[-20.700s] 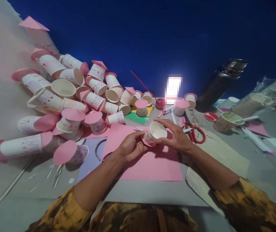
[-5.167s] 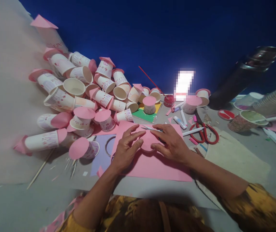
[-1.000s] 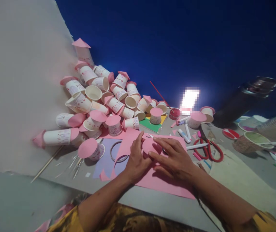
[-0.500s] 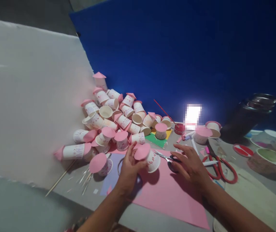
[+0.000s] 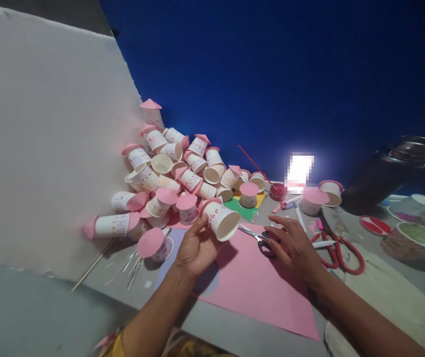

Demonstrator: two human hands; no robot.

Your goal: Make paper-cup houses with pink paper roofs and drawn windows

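Observation:
A white paper cup (image 5: 224, 222) with small red and purple marks is held by my left hand (image 5: 197, 248), tilted so its mouth faces right and down. A pink paper disc edges its far end, mostly hidden behind the cup. My right hand (image 5: 294, 252) hovers over the pink sheet (image 5: 260, 297), fingers spread. Its fingertips are close to the handles of small black-handled scissors (image 5: 260, 242); whether they touch I cannot tell. Left of my left hand, another cup with a pink disc top (image 5: 151, 243) lies tilted.
Many pink-topped cups (image 5: 188, 179) are piled against the white board (image 5: 56, 124). Thin sticks (image 5: 132, 267) lie at front left. Large red-handled scissors (image 5: 349, 255), a dark flask (image 5: 383, 173) and a bowl with green inside (image 5: 424, 233) stand to the right.
My left hand has turned the cup so its mouth swings towards the right and raised it slightly. My right hand stays nearly in place. The view has shifted a little.

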